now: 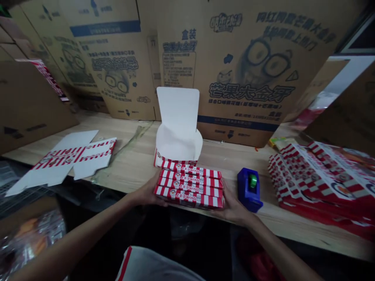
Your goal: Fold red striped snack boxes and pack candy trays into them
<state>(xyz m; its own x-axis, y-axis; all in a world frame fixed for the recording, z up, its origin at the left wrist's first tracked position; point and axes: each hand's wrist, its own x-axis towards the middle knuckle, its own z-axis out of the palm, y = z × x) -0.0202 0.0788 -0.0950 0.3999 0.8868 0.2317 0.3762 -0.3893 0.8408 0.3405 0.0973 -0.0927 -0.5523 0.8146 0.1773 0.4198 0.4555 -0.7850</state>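
Note:
At the table's front edge, several flat red-and-white striped boxes (189,187) are pressed together in a row between my two hands. My left hand (150,190) is closed against their left end, and my right hand (232,207) grips the right end. Right behind them stands an open carton (178,136) with its white lid raised and its white flaps spread. Its inside is mostly hidden by the flaps and the boxes. My fingertips are partly out of sight behind the box ends.
A blue tape dispenser (249,189) with green tape stands right of my right hand. Striped boxes (325,179) are piled at the right. Unfolded flat cartons (70,158) lie on the left. Large brown cardboard boxes (181,78) wall off the back of the wooden table (228,156).

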